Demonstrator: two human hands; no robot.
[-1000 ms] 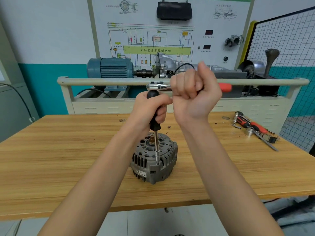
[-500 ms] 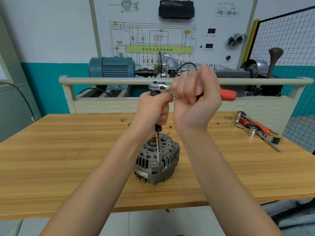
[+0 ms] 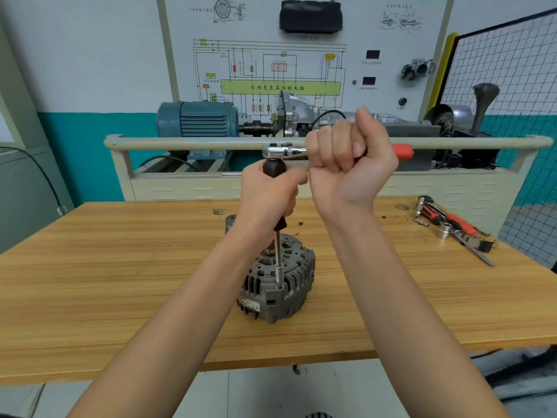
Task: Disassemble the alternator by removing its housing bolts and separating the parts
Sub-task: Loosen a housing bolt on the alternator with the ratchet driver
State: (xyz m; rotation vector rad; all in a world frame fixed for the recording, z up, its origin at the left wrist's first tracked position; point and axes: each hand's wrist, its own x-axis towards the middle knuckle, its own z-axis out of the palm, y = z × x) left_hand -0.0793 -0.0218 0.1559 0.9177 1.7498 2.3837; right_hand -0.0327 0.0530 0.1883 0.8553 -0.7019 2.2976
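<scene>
The fingers of the right hand are curled tight round the handle of a ratchet, whose shiny head sticks out to the left of the fist and whose red grip end shows on the right; the left hand sits just below, its fingers wrapped round the black handle of an upright driver that the ratchet head is seated on; the thin metal shaft of that driver runs straight down from under the left hand to a socket that rests on a bolt at the near rim of the alternator; the alternator, grey and ribbed with open slots round its side, stands on its flat face near the middle of the wooden table, between the two forearms; a small grey part lies on the table just behind the left wrist; well apart at the far right of the table lies a loose cluster of tools with red and black handles and a silver socket; behind the table stands a beige bench with a rail, carrying a blue motor, and above it a white wiring board hangs on the wall
</scene>
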